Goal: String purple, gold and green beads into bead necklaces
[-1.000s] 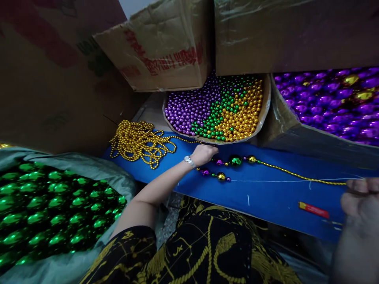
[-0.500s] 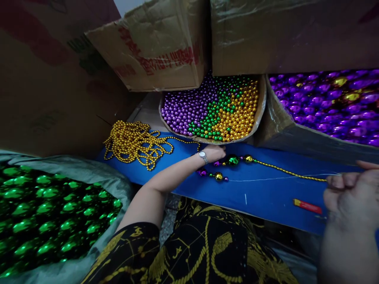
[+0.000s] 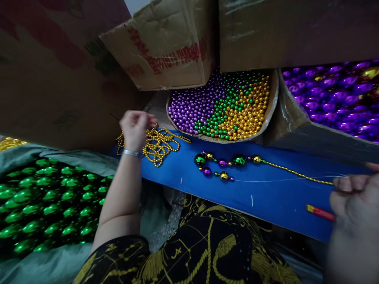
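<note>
My left hand (image 3: pixel 135 128), with a metal watch band at its wrist, is closed over the pile of gold bead strand (image 3: pixel 161 146). Gold beads show at its fingertips, and one length trails right to just below the bin of beads. At the right edge, my right hand (image 3: pixel 353 191) pinches the end of a bead necklace (image 3: pixel 239 159) and a thin white thread (image 3: pixel 266 181). Large green, purple and gold beads curve round in the necklace's left part; its right part is a thin gold strand pulled straight.
A blue tabletop (image 3: pixel 284 203) bears a red lighter-like piece (image 3: pixel 319 212). Behind stand a bin of small purple, green and gold beads (image 3: pixel 220 114) and a carton of large purple beads (image 3: pixel 334 100). Cardboard boxes (image 3: pixel 166 51) tower above; green beads (image 3: pixel 56 201) fill a sack at left.
My left hand has moved left from the necklace's curved end to the gold strand pile, leaving that end uncovered. My right hand keeps its grip. The view has shifted slightly.
</note>
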Demonstrator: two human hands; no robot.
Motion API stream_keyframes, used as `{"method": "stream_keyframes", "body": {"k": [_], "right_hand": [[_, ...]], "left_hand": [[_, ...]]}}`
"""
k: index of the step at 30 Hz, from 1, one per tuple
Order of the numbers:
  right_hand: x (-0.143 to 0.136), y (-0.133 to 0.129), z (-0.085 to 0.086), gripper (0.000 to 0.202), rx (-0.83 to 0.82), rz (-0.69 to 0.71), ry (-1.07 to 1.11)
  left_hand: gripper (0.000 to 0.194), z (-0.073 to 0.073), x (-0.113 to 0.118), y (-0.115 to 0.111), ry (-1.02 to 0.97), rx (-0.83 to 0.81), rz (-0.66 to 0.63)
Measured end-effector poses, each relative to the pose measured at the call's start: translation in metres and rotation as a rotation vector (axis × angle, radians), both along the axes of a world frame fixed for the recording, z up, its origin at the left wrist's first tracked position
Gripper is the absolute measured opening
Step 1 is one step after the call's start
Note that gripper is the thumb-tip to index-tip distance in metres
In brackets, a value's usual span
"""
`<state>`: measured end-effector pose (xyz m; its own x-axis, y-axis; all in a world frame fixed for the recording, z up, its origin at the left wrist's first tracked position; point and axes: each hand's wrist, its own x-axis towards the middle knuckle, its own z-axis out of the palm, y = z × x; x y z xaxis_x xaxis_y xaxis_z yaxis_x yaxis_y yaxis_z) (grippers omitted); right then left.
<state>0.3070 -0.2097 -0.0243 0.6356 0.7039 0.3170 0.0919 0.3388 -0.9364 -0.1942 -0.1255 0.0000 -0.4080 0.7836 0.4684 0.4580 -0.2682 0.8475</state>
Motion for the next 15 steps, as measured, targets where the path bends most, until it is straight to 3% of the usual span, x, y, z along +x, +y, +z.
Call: {"method": "stream_keyframes", "body": {"k": [2,4,6,7,8,10,14,15], "right_hand": [[-0.002,0.001,-0.001,0.040,0.011,0.005,-0.006],[-0.004,0.001,0.000,0.042,0.015,0.007,-0.016],[-0.007,0.001,0.000,0.042,0.008,0.008,-0.025],[-0.008,0.001,0.000,0.042,0.007,0.011,-0.026],[-0.009,0.000,0.000,0.041,0.004,0.015,-0.022],[-0.011,0.000,0.000,0.037,0.002,0.020,-0.016],[-0.015,-0.001,0.004,0.033,-0.042,0.003,-0.010],[-0.016,-0.001,0.005,0.034,-0.083,-0.033,0.009]], "left_hand": [[0.013,0.041,-0.032,0.002,0.072,0.255,0.254],[0.017,0.073,-0.045,-0.001,0.194,0.388,0.379],[0.016,0.087,-0.041,-0.007,0.287,0.399,0.374],[0.014,0.084,-0.033,-0.009,0.338,0.363,0.345],[0.012,0.075,-0.024,-0.011,0.396,0.303,0.310],[0.013,0.039,0.000,-0.013,0.562,0.116,0.214],[0.014,-0.062,0.049,-0.014,0.816,-0.361,-0.125],[0.013,-0.084,0.058,-0.016,0.835,-0.406,-0.186]]}}
